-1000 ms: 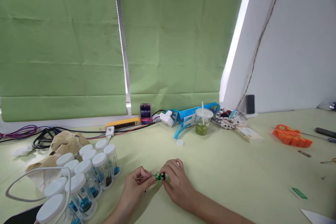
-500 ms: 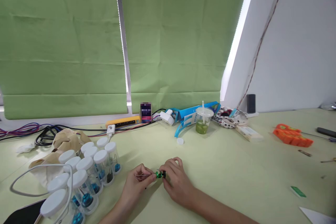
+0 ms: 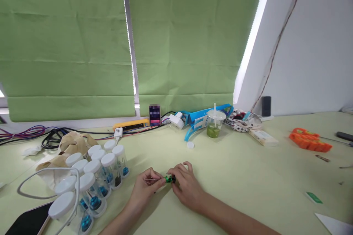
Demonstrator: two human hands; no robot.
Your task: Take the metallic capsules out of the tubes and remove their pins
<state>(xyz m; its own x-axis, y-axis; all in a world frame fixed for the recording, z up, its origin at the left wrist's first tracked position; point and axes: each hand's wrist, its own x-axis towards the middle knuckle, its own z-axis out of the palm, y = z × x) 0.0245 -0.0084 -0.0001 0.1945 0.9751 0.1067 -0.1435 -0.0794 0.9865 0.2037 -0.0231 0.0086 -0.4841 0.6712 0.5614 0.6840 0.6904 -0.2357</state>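
Note:
A small shiny green part (image 3: 168,179) with a black round end sits between my two hands, just above the table. My left hand (image 3: 146,185) is closed in a pinch at the green side, and thin metal rods show between its fingers. At the black end, my right hand (image 3: 186,185) pinches with thumb and index finger, its other fingers curled and partly raised. The fingers hide some of the part, and its exact kind cannot be made out.
Several clear jars (image 3: 95,191) with white lids and blue parts inside stand at left, a grey cable (image 3: 44,169) looping over them. A phone (image 3: 30,218) lies in front. Farther back are a drink cup (image 3: 215,123), a white cap (image 3: 190,145) and an orange object (image 3: 309,140).
The view has shifted slightly, so things sit a little to the right and higher. Both hands keep their hold on the green part, which appears slightly turned.

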